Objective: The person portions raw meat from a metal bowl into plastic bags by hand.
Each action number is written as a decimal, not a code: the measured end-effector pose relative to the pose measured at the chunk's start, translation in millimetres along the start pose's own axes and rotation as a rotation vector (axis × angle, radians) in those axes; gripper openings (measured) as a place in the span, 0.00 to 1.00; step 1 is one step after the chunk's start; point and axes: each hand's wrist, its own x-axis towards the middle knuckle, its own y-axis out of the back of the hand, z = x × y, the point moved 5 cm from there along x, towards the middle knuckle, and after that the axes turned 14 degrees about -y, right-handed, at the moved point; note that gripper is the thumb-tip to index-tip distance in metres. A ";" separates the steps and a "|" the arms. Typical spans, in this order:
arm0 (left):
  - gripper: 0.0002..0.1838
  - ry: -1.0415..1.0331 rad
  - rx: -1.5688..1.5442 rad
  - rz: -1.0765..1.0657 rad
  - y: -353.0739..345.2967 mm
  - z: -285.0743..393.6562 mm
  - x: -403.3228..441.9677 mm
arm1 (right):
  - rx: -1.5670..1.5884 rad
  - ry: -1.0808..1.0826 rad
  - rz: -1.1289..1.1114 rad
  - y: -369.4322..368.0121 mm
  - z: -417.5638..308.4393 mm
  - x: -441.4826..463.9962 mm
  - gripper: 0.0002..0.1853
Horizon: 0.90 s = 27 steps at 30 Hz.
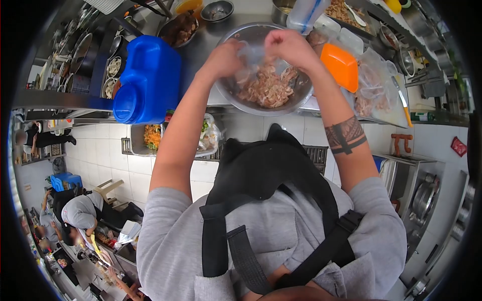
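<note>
Grey shirt (261,215) up close, metal bowl (304,93) of meat (268,89) beyond.
Left hand (226,59) and right hand (288,47) reach over the bowl, fingers bent but blurred (whether either set grips anything, I cannot tell); something clear (244,56) by the left fingertips is too smeared to name.

Fingers (271,46) within the rim of the big bowl (303,94); meat (266,89) in it, bodyward of them. Left of fingers: jug (153,75); behind-left, I see a vegetable tub (136,143). Right, going outward: tray (340,67), plastic bag (374,80), knife (401,96). Before fingers: bottle (305,16) rightward, small bowl (217,10) leftward.
</note>
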 end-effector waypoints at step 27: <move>0.34 0.162 -0.341 0.285 8.6 -14.4 -0.1 | -0.604 0.200 0.467 -81.5 120.6 41.9 0.13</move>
